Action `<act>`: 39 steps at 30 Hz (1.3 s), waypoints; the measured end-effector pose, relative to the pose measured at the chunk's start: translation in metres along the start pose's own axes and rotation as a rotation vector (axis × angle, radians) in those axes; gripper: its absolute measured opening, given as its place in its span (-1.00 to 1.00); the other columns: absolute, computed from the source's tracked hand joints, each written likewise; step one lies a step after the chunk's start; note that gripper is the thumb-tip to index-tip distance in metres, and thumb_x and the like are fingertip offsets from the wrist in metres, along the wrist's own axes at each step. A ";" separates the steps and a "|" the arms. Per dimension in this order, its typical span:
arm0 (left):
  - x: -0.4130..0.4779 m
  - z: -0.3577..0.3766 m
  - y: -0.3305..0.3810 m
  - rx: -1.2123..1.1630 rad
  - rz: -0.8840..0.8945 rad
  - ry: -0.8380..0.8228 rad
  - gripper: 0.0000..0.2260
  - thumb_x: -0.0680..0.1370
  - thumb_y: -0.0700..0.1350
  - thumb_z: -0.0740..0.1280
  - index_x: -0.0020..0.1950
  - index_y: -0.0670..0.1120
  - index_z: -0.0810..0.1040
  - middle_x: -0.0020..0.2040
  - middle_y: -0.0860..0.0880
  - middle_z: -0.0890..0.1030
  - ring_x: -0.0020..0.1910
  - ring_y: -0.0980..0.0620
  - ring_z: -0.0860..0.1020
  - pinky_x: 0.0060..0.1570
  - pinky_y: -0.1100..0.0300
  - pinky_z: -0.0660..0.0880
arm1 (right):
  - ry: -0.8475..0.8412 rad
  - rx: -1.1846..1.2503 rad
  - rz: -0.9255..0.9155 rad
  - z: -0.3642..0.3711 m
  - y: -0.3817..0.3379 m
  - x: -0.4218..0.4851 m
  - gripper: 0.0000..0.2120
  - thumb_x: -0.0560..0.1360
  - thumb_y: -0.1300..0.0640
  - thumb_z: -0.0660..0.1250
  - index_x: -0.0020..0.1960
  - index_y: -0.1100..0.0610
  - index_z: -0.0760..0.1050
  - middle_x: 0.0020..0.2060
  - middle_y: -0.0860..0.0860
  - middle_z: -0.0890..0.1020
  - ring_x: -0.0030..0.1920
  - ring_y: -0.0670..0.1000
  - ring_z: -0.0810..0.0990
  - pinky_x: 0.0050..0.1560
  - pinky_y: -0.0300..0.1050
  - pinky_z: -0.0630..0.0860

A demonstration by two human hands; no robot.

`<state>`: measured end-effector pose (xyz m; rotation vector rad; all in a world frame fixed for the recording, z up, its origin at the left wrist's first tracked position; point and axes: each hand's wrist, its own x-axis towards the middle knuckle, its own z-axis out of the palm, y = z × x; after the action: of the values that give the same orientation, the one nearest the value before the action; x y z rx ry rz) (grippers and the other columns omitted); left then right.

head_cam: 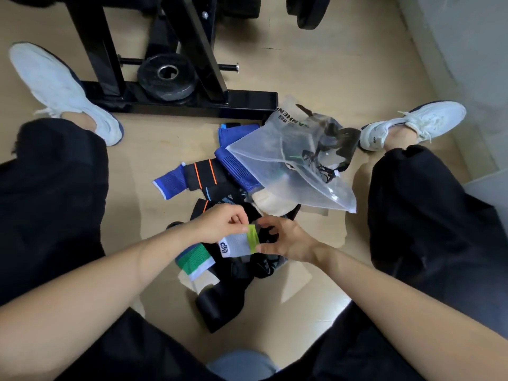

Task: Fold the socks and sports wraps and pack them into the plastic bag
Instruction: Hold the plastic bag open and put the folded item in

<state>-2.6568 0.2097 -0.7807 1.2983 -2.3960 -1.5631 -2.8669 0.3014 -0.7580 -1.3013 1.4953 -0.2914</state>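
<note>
A small grey sock (238, 245) with a lime-green band and a white toe hangs between both hands above the pile. My left hand (220, 226) pinches its upper left edge. My right hand (283, 240) pinches the lime end on the right. Beneath lie black wraps (220, 301), a green-and-white sock (195, 262), a black wrap with orange stripes (200, 174) and blue wraps (169, 184). The translucent plastic bag (291, 166) lies on the floor beyond the pile, partly over a blue wrap and a cream item, with dark things inside it.
I sit on a light wooden floor (154, 138) with legs spread, white shoes (63, 92) at far left and far right. A black weight rack (176, 103) with a plate (165, 77) stands straight ahead. A pale wall (467, 64) runs along the right.
</note>
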 end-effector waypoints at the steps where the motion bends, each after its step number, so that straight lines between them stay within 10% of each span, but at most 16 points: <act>1: -0.003 -0.005 0.007 -0.112 -0.008 0.009 -0.92 0.56 -0.13 0.46 -0.08 -0.01 0.59 -0.18 0.07 0.61 -0.27 0.29 0.53 -0.16 0.34 0.47 | 0.007 0.059 -0.015 0.001 -0.001 0.001 -0.55 0.39 0.05 0.58 0.23 0.06 0.55 0.04 -0.11 0.61 0.10 -0.08 0.57 0.19 -0.14 0.50; 12: -0.038 -0.024 0.051 -0.670 -0.130 0.181 -0.80 0.56 -0.20 0.44 0.17 -0.12 0.58 0.00 -0.07 0.72 -0.07 0.06 0.68 -0.12 0.20 0.59 | 0.193 0.769 -0.001 -0.003 -0.036 -0.011 -0.89 0.51 0.30 0.42 -0.01 0.26 0.51 -0.25 0.14 0.65 -0.35 0.00 0.64 -0.33 -0.20 0.62; 18: -0.044 -0.011 0.063 -0.785 -0.146 0.243 -0.69 0.50 -0.35 0.47 0.18 -0.12 0.55 0.04 -0.05 0.71 -0.06 0.10 0.71 -0.19 0.23 0.61 | 0.263 0.976 0.067 -0.014 -0.036 -0.015 -0.87 0.50 0.33 0.42 -0.06 0.23 0.46 -0.09 0.25 0.67 -0.20 0.11 0.69 -0.24 -0.15 0.65; 28: -0.036 -0.021 0.065 -0.665 -0.100 0.269 -0.69 0.50 -0.39 0.41 0.16 -0.09 0.60 0.02 -0.09 0.69 -0.04 -0.03 0.69 -0.16 0.07 0.65 | 0.210 0.639 -0.155 -0.037 -0.045 -0.018 -0.64 0.53 0.34 0.38 0.29 0.11 0.51 -0.04 0.21 0.62 -0.19 0.06 0.63 -0.35 -0.15 0.61; 39: -0.040 -0.038 0.066 -0.945 -0.027 0.023 -0.64 0.50 -0.28 0.25 0.27 -0.12 0.58 0.24 -0.21 0.62 0.15 -0.16 0.64 0.08 -0.06 0.61 | 0.157 1.033 -0.105 -0.049 -0.050 -0.022 -0.74 0.51 0.53 0.18 0.03 0.30 0.57 -0.09 0.18 0.64 -0.14 0.08 0.67 -0.11 -0.18 0.66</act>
<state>-2.6568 0.2167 -0.6951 1.0775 -1.2562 -2.2073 -2.8828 0.2794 -0.6895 -0.5165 1.1130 -1.0854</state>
